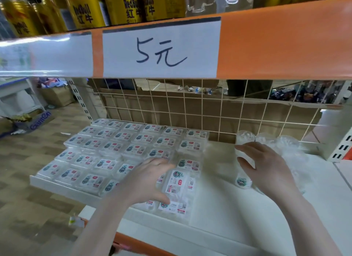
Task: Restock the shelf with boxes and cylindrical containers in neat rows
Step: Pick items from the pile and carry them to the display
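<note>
Boxes point(118, 151) fill the left of my white shelf point(219, 204) in neat rows. My left hand point(146, 181) grips a clear labelled box point(176, 183) at the front row's right end, fingers curled round it. My right hand point(266, 166) holds an upright cylindrical container point(244, 160), with more containers point(276, 141) just behind.
</note>
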`<state>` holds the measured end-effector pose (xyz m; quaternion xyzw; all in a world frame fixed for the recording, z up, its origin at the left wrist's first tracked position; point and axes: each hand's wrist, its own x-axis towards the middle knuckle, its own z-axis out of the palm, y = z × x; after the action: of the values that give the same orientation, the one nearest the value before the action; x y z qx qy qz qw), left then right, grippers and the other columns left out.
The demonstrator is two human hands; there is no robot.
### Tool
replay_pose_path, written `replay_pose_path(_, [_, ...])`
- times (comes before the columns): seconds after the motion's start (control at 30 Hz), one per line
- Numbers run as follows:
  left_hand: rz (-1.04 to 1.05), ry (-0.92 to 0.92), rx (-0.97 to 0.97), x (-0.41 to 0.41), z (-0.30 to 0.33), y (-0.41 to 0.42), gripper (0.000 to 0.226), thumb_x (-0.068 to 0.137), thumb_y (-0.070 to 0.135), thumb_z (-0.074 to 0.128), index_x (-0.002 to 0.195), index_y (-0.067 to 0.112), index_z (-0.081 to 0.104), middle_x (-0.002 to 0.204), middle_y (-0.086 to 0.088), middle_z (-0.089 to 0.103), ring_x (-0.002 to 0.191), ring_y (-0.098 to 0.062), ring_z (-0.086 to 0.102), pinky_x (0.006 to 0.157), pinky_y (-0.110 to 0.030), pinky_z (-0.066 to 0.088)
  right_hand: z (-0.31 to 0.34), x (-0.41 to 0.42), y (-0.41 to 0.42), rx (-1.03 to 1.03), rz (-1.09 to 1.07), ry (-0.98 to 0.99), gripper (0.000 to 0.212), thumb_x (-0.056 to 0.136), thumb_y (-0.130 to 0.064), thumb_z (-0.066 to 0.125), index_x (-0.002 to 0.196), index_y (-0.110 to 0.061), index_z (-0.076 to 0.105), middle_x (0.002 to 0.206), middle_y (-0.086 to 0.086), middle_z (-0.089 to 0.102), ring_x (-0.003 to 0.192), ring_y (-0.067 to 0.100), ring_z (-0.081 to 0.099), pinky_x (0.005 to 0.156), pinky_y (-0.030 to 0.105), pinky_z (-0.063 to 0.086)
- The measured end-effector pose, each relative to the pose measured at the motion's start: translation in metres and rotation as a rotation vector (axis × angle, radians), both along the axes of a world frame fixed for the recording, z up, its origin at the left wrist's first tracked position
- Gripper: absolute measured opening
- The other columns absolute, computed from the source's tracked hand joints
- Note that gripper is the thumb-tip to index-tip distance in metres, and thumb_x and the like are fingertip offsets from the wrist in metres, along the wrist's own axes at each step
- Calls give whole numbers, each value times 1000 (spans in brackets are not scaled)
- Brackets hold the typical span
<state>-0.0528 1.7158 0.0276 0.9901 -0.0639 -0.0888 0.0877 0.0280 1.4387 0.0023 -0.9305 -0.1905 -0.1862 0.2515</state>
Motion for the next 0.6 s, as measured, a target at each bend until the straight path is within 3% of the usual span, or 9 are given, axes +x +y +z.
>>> replay_pose_path(0.2, [-192,117,98,25,1,-2,96,75,36,77,149,34,16,157,12,11,143,-7,11,114,-25,14,3,-2,5,3,-40,49,30,85,-17,64,114,-21,67,111,-1,63,106,23,55,79,28,38])
replay_pose_path(0.37, [-197,175,75,33,-12,-4,92,77,31,73,149,34,16,155,12,16,140,-10,21,113,-33,27,1,-2,5,7,-73,49,28,83,-15,66,111,-20,68,106,-1,65,101,25,58,77,30,42])
replay_pose_path(0.6, [-37,-100,43,24,-25,-14,82,75,51,64,145,33,26,145,5,34,131,-16,31,104,-30,28,-1,-3,7,3,-100,35,26,82,-13,68,108,-18,70,105,1,66,99,27,59,75,30,40])
